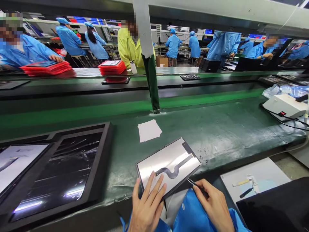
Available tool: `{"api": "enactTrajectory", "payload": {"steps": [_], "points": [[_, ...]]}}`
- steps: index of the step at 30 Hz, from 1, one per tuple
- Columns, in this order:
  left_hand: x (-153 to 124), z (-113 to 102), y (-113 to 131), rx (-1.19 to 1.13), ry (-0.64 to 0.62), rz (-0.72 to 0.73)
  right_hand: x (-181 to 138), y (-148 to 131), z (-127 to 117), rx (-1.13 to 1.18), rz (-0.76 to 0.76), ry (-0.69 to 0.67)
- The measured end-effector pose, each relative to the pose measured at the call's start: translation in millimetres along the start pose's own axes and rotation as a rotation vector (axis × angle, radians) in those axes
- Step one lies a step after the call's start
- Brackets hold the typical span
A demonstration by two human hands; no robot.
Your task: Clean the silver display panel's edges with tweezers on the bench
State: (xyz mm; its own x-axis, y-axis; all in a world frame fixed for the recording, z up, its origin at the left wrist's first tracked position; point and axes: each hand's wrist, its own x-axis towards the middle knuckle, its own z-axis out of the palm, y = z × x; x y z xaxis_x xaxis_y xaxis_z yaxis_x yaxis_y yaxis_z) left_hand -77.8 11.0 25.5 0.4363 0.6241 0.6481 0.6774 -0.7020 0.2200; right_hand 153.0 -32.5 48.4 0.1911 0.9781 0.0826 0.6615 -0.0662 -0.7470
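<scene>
Left hand flat on a display panel, right hand pinching tweezers, lower centre of the frame.
The left hand (148,203), its fingers loosely spread, rests on the silver back of the display panel (164,183) beside a dark ribbon cable (172,174); the right hand (213,201) is closed around the tweezers (191,182), their tips by the panel's lower-right edge, contact unclear. The panel lies tilted at the near edge of the green worktop (217,129), below white sheets (149,130) at centre.

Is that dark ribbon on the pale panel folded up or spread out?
Spread out: the dark ribbon runs in a wavy line across the pale panel, no overlap showing, one end near the left hand.
</scene>
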Motion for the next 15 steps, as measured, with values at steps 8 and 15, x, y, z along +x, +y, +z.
{"api": "enactTrajectory", "payload": {"steps": [8, 15], "points": [[5.6, 2.5, 5.8, -0.024, -0.003, 0.019, -2.2, 4.1, 4.2, -0.070, -0.093, 0.092], [25.7, 13.2, 23.9, -0.036, -0.086, 0.122, -8.8, 17.4, 2.7, -0.074, -0.060, 0.045]]}}
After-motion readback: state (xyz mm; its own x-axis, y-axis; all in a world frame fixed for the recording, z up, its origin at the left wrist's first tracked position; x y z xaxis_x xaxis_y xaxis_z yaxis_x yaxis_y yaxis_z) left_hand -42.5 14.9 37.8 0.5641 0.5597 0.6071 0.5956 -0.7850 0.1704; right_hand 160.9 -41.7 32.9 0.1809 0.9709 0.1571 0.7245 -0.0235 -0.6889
